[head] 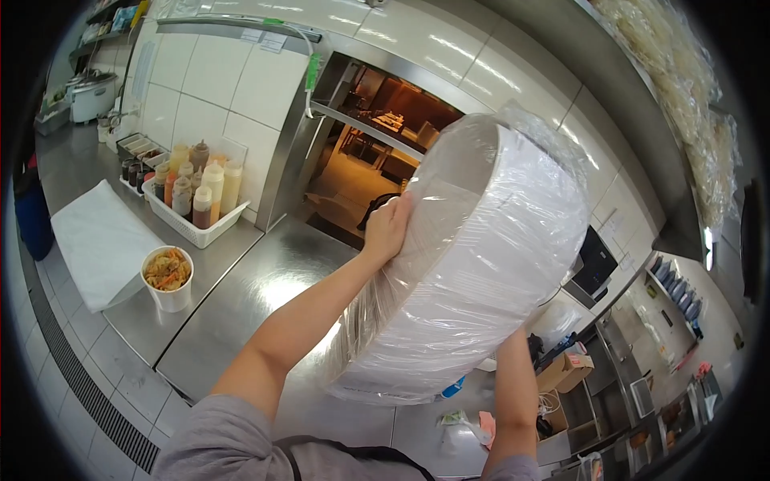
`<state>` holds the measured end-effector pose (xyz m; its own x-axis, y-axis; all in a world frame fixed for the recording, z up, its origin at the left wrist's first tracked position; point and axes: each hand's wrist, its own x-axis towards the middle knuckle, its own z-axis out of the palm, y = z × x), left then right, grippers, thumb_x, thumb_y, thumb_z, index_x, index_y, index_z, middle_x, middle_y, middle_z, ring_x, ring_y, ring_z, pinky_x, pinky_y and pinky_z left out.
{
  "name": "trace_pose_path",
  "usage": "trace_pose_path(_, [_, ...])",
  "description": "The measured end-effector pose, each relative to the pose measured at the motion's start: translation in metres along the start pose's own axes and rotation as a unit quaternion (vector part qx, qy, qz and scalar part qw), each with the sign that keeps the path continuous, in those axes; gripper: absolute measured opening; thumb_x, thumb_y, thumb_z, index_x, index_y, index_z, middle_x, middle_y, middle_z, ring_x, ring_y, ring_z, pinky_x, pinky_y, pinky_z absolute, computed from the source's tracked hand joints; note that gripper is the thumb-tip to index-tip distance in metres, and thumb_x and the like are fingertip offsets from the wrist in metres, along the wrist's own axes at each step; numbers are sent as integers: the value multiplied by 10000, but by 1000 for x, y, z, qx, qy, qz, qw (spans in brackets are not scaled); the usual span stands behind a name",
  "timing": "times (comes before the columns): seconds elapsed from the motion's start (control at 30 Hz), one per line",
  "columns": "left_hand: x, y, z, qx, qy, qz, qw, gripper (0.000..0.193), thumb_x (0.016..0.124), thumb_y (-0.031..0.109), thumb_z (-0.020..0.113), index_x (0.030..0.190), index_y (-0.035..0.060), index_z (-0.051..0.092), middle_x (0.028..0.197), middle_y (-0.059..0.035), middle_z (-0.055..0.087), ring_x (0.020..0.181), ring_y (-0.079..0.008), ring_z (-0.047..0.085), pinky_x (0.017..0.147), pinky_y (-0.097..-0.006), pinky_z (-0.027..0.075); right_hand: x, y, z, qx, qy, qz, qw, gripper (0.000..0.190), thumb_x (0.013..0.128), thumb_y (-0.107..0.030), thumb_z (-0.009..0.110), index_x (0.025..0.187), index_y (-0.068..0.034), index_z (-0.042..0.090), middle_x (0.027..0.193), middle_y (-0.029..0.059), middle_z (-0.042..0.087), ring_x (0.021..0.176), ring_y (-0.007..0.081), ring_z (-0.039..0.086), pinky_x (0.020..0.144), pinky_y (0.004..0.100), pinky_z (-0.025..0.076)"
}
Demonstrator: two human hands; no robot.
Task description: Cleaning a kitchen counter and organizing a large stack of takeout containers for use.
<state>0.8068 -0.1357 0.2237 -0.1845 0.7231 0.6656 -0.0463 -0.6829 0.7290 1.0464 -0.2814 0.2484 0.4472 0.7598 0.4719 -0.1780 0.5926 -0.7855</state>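
A long stack of white paper containers (457,288) in clear plastic wrap is held up at a slant over the steel counter. My left hand (388,228) grips its left side near the open upper end, with the fingers on the wrap. My right forearm reaches up behind the stack's right side; the hand itself is hidden by the stack. On the counter at the left stands a white paper cup of food (168,273) with orange shreds in it. It is beside a white sheet or flat bag (105,243).
A white plastic basket (195,228) of squeeze bottles stands by the tiled wall, left of a pass-through window (373,150). Bagged goods (674,78) fill the shelf at upper right. A cardboard box (562,373) and a pink cloth (487,428) lie at lower right.
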Motion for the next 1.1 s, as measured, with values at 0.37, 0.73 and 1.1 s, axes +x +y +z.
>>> trace_pose_path(0.37, [-39,20,-40,-214,-105,4,971,538,889,370,352,1272,-2,289,1299,-128,322,1209,-208,279,993,-295,188,0,-11,-10,42,-50,-12,998,724,828,-589,212,1295,-39,266,1295,130,344,1182,262,335,986,354,255])
trace_pose_path(0.73, [-90,77,-35,-114,-232,18,966,710,757,83,588,1317,-21,165,1194,-155,443,1071,-205,455,903,-289,337,-39,5,10,-205,-39,-209,955,587,747,-124,638,1208,9,301,1107,122,467,997,166,444,872,270,342])
trace_pose_path(1.1, [-53,76,-64,-106,-185,95,972,594,805,234,517,1286,-9,269,1269,-147,375,1180,-220,349,978,-327,256,-26,-24,-24,12,-43,-77,996,575,846,-348,446,1277,-10,273,1231,121,404,1121,181,383,933,310,306])
